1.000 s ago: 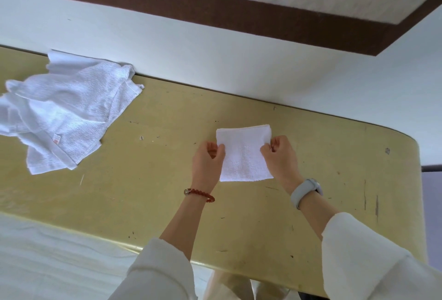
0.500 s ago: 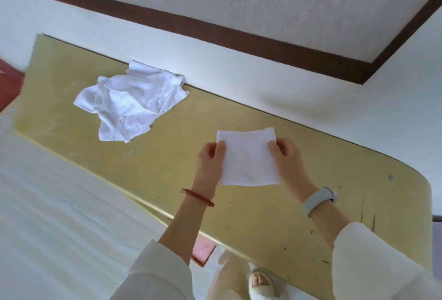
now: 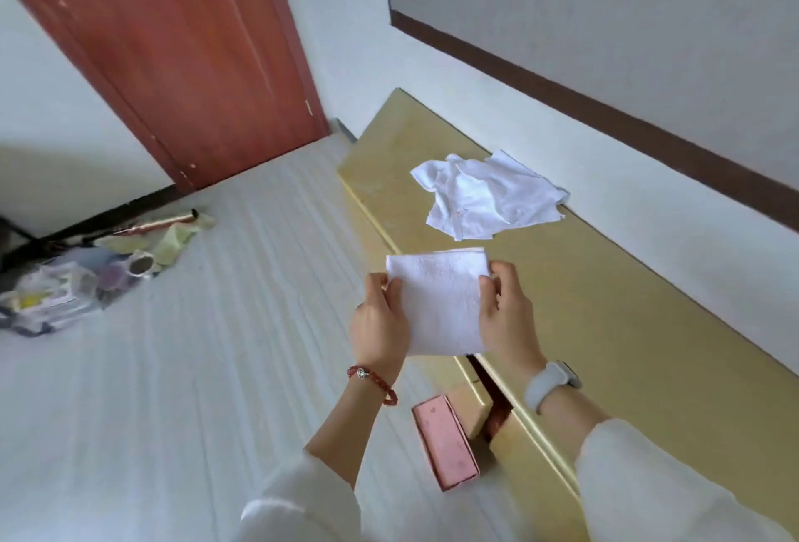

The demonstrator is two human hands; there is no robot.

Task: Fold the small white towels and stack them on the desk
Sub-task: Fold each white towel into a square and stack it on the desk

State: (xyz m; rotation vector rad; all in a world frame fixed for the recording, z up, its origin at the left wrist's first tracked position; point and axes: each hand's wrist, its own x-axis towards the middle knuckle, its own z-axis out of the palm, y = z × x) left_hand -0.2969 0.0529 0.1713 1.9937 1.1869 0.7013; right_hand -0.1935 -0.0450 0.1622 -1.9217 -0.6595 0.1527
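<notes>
A small white towel, folded into a rectangle, is held up in the air over the front edge of the yellow desk. My left hand pinches its left edge and my right hand pinches its right edge. Further along the desk, near the wall, lies a loose heap of unfolded white towels.
A pink box lies on the pale floor below the desk's front edge. A pile of plastic bags and clutter sits on the floor at the left. A red-brown door stands behind it.
The view has swung left, bringing the door and floor into sight. Both hands have lifted the folded towel off the desk and hold it over the front edge.
</notes>
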